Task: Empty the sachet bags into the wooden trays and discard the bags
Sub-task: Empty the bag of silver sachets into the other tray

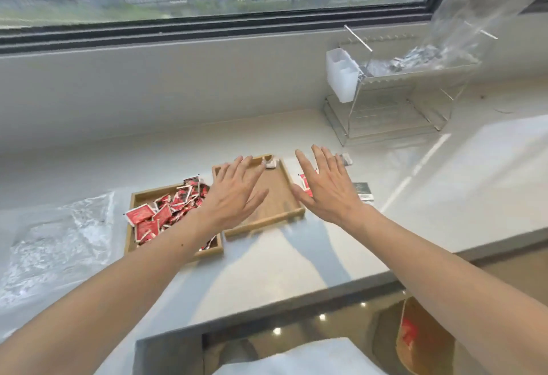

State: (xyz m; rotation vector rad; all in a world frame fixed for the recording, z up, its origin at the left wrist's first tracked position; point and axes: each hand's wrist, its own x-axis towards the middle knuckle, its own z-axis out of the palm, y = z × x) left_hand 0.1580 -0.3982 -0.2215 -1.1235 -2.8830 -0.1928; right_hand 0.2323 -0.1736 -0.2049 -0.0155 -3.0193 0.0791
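Two wooden trays lie side by side on the white counter. The left tray (132, 220) holds a heap of several red sachets (160, 214). The right tray (275, 196) is nearly bare, with one small white sachet (270, 163) at its far corner. My left hand (234, 193) hovers open over the gap between the trays, fingers spread. My right hand (324, 187) hovers open just right of the right tray, above a red sachet (304, 184) on the counter. A clear plastic bag (56, 238) lies flat at the far left.
Dark sachets (363, 189) lie on the counter right of my right hand. A clear acrylic rack (394, 98) stands at the back right with a clear bag of dark sachets (421, 55) on top. A brown paper bag (421, 342) sits on the floor below the counter edge.
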